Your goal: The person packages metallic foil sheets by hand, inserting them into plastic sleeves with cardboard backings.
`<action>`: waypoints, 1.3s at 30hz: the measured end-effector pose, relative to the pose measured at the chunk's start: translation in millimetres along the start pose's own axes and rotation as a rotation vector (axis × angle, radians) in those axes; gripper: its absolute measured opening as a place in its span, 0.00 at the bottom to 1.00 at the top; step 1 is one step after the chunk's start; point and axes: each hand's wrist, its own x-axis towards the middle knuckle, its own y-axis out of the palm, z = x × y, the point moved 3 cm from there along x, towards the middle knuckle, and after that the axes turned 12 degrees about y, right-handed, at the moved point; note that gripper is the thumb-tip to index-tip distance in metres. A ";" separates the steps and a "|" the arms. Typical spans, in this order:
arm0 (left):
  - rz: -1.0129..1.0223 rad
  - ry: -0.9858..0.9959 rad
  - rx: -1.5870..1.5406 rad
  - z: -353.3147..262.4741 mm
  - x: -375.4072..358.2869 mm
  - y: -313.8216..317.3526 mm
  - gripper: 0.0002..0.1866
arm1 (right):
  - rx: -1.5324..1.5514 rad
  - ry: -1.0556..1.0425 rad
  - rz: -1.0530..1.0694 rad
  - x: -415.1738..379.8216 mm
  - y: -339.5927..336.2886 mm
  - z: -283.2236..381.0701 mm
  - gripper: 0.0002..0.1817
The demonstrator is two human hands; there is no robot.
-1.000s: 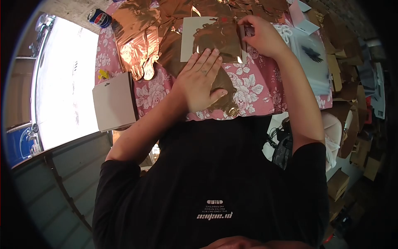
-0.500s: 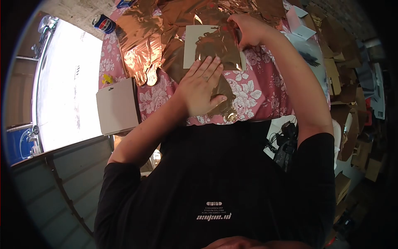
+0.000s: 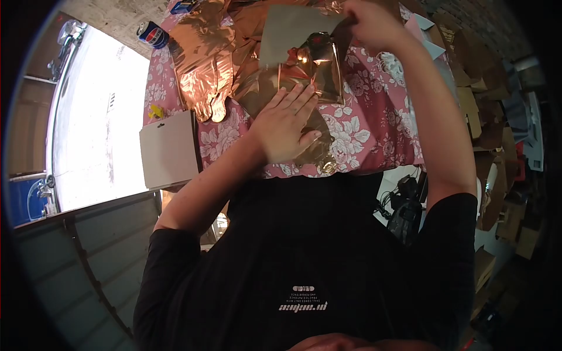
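My left hand (image 3: 287, 121) lies flat on shiny gold-brown foil (image 3: 316, 137), fingers stretched out, holding nothing. Beyond its fingertips, a grey-beige card (image 3: 293, 32) is raised at a slant over the foil. At the card's right corner is my right hand (image 3: 372, 24), its fingers closed on the edge, partly cut off by dark shadow. Below the card, a glossy copper-coloured foil sheet (image 3: 331, 76) with a dark and reddish reflection lies on the pink floral cloth (image 3: 374, 105). More crumpled copper foil (image 3: 205, 64) spreads to the left.
A stack of beige cards (image 3: 170, 151) sits at the table's left edge, with a small yellow item (image 3: 156, 112) behind it. A blue can (image 3: 153, 35) stands at the upper left. White string (image 3: 391, 65) lies near my right forearm; cardboard pieces (image 3: 468, 111) are piled at the right.
The card has come up off the foil and tilted away at the top, uncovering the glossy sheet. My right hand has moved up and slightly right; my left hand has stayed in place.
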 end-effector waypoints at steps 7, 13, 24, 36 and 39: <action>-0.064 0.014 0.019 0.5 -2.6 0.3 0.41 | -0.163 0.042 -0.466 -135.0 3.1 23.6 0.26; 0.186 -0.066 -0.158 1.2 -1.6 1.2 0.35 | -0.160 -0.142 -0.365 -180.2 105.5 46.6 0.33; 0.119 -0.119 -0.112 -1.7 -4.9 -0.2 0.39 | -0.157 -0.102 -0.369 -140.3 115.5 39.5 0.33; 0.235 -0.133 -0.140 -4.9 -1.8 -9.8 0.34 | 0.097 -0.134 -0.162 -105.5 123.7 29.2 0.32; 0.137 -0.131 -0.135 -4.7 -2.6 -9.7 0.34 | 0.054 -0.251 -0.221 -87.8 130.7 23.8 0.29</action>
